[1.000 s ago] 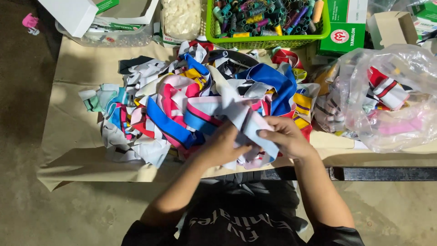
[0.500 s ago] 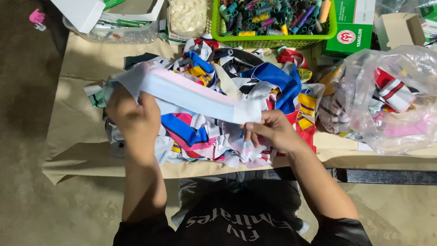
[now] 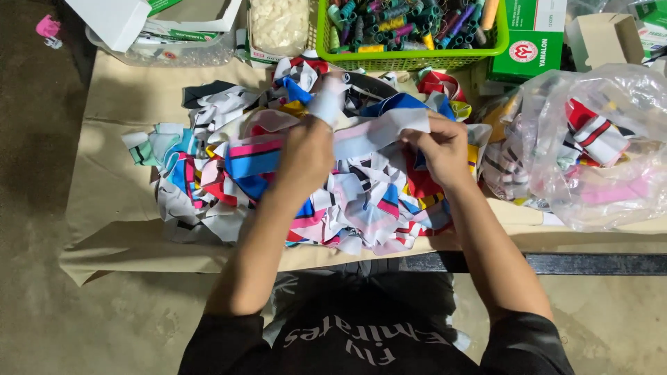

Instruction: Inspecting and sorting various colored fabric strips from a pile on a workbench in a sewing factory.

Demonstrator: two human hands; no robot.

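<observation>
A pile of coloured fabric strips (image 3: 229,173) in blue, pink, white, red and black covers the paper-lined table (image 3: 111,208). Above the pile I hold a white and pale pink fabric strip (image 3: 372,135) stretched between both hands. My left hand (image 3: 306,149) grips its left end, which sticks up past my fingers. My right hand (image 3: 438,146) pinches the right end, over the pile's right side.
A green basket (image 3: 417,55) of thread spools stands at the back, with green cartons (image 3: 531,42) beside it. A clear plastic bag (image 3: 597,146) of fabric pieces lies at the right. Clear tubs (image 3: 167,52) and a white box sit at the back left. Bare concrete floor lies left.
My left hand has swung in from the far left toward the middle, shortening the stretched strip. My right hand has risen a little over the pile.
</observation>
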